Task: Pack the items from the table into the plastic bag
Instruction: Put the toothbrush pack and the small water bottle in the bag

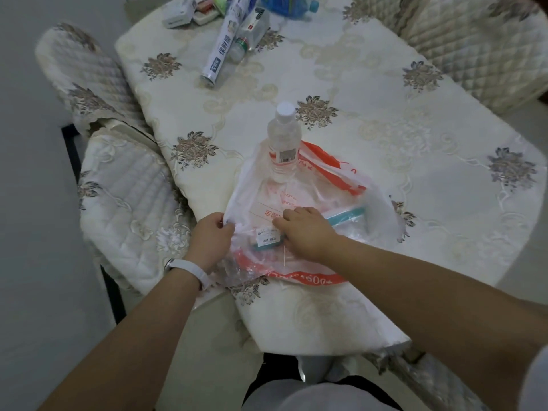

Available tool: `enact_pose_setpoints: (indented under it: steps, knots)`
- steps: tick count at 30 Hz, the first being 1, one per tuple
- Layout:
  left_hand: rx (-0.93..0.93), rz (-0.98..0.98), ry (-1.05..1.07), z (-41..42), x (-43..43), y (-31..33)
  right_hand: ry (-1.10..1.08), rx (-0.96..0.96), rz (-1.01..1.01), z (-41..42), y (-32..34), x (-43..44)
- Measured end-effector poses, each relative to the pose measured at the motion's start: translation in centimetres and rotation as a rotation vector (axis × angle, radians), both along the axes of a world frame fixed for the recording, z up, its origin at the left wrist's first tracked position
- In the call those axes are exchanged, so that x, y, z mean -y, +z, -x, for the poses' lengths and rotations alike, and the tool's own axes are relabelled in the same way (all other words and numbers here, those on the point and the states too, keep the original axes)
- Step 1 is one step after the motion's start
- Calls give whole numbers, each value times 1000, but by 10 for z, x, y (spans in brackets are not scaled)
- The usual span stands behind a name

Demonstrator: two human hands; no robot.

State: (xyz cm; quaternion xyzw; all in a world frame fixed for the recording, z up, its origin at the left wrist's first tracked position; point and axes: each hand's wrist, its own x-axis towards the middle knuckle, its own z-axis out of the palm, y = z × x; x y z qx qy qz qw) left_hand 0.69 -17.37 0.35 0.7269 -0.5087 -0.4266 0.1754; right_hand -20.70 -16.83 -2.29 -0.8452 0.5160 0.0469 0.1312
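Two hands on the plastic bag point(261, 203), which lies flat at the near edge of the table point(385, 114).
Left hand point(209, 237) has its fingers curled together, pinching the bag's left rim; right hand point(308, 229) lies on the film just beside them, fingers bent down by a teal-edged packet point(265, 246) under the plastic, though I cannot tell whether they pinch or only press. Just beyond the right fingers a capped water bottle point(284, 140) stands upright, its lower part behind the film. Well beyond both sets of fingers lie a cling-film box point(221, 46), a small bottle point(240, 46) touching it and a white carton point(179, 14). A quilted chair point(124, 203) stands left of the left fingers.
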Motion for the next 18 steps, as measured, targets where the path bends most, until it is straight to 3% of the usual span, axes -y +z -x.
enact_pose_setpoints:
  steps: [6,13,18]
  knots:
    - [-112,-14,87,-7,1,11,-161,-12,-2,27,18,16]
    - [-115,58,146,-23,-3,21,-727,365,80,51,42,55]
    - [-287,89,178,-19,-9,35,-631,387,39,30,39,58]
